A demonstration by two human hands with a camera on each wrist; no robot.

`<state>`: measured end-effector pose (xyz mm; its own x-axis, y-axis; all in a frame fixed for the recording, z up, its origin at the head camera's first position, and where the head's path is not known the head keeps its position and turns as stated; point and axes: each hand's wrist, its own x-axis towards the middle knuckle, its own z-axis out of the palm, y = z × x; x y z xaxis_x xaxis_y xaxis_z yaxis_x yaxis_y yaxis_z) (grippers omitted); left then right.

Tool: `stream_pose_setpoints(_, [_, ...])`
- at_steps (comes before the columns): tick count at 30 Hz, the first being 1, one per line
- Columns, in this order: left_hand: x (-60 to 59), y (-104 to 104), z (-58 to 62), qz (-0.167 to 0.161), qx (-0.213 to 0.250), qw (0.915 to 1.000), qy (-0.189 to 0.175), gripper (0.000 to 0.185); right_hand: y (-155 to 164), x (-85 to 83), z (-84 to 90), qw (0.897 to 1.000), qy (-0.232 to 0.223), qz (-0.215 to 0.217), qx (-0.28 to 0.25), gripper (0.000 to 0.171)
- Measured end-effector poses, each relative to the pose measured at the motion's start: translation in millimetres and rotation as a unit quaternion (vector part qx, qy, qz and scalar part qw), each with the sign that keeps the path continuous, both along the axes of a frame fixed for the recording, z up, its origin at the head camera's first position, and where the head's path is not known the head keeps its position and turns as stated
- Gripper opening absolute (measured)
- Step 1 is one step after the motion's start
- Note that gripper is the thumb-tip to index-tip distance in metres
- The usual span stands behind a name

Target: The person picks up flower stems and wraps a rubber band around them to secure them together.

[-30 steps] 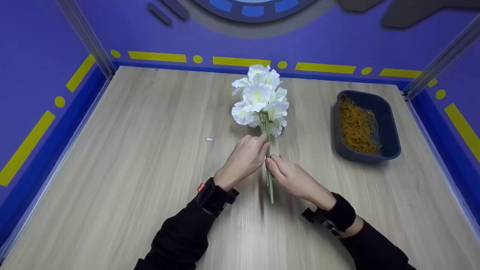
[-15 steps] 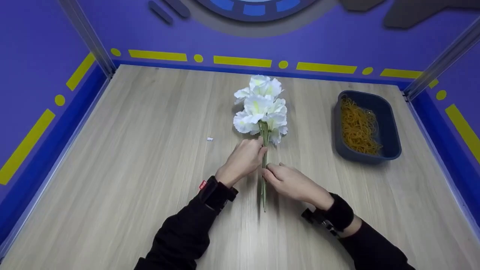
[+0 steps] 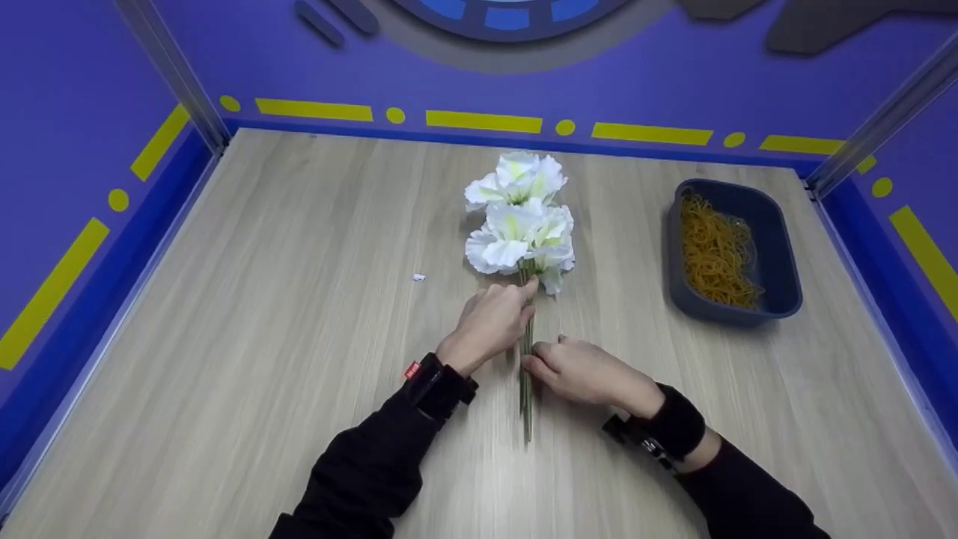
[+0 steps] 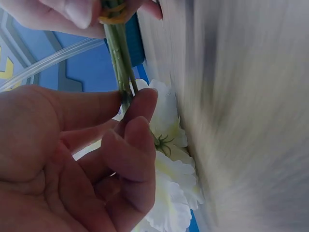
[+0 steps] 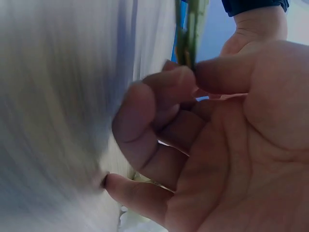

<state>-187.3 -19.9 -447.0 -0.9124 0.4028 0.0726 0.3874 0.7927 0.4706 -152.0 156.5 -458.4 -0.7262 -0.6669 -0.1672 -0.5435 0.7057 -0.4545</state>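
Note:
A bunch of white artificial flowers [image 3: 522, 221] with green stems [image 3: 527, 389] lies lengthwise on the wooden table [image 3: 262, 299], blooms pointing away from me. My left hand [image 3: 490, 322] pinches the stems [image 4: 120, 72] just below the blooms [image 4: 166, 193]. My right hand [image 3: 580, 368] pinches the same stems [image 5: 190, 29] a little lower, thumb against forefinger. In the left wrist view a yellow rubber band [image 4: 113, 17] sits round the stems at the right hand's fingertips.
A dark blue tray [image 3: 778, 254] holding a heap of yellow rubber bands [image 3: 715, 251] stands at the right of the table. A small white scrap [image 3: 418, 278] lies left of the flowers. Purple walls with yellow marks enclose the table on three sides.
The bunch has slid toward me and come down onto the table; the stem ends now reach lower in the view. Both hands kept their hold and moved down with it.

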Motion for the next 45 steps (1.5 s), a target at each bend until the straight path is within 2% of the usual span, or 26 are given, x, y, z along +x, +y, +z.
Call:
stream_pose_setpoints(6, [1.1,2.4,-3.5,-0.025,-0.029,0.9992,0.008,0.043,1.4,2.1,-1.6,1.000,0.007,0.019,0.001,0.035])
stream_pose_setpoints(10, [1.8,3.0,-5.3,-0.030,-0.033,0.9989,0.011,0.045,1.2,3.5,-1.6,0.999,0.027,0.024,0.009,0.034])
stream_pose_setpoints(14, [1.9,3.4,-6.3,-0.026,-0.033,0.9989,0.018,0.044,0.2,4.2,-1.5,0.998,0.050,0.031,0.014,0.035])
stream_pose_setpoints(19, [0.9,3.8,-8.2,-0.021,-0.034,0.9987,0.030,0.043,-0.4,3.7,-1.5,0.998,0.057,0.026,0.018,0.034])
stream_pose_setpoints(27, [-3.2,3.8,-13.9,0.009,-0.018,0.9982,0.057,0.037,0.3,4.0,-3.9,0.992,0.125,-0.004,0.002,0.030])
stream_pose_setpoints(36, [-4.8,3.8,-13.7,0.003,-0.017,0.9988,0.045,0.036,-0.3,4.0,-3.3,0.990,0.141,0.006,0.001,0.025])
stream_pose_setpoints(45, [-3.4,2.2,-13.8,-0.010,-0.020,0.9981,0.057,0.033,0.2,2.4,-1.0,0.993,0.117,0.003,0.005,0.023])
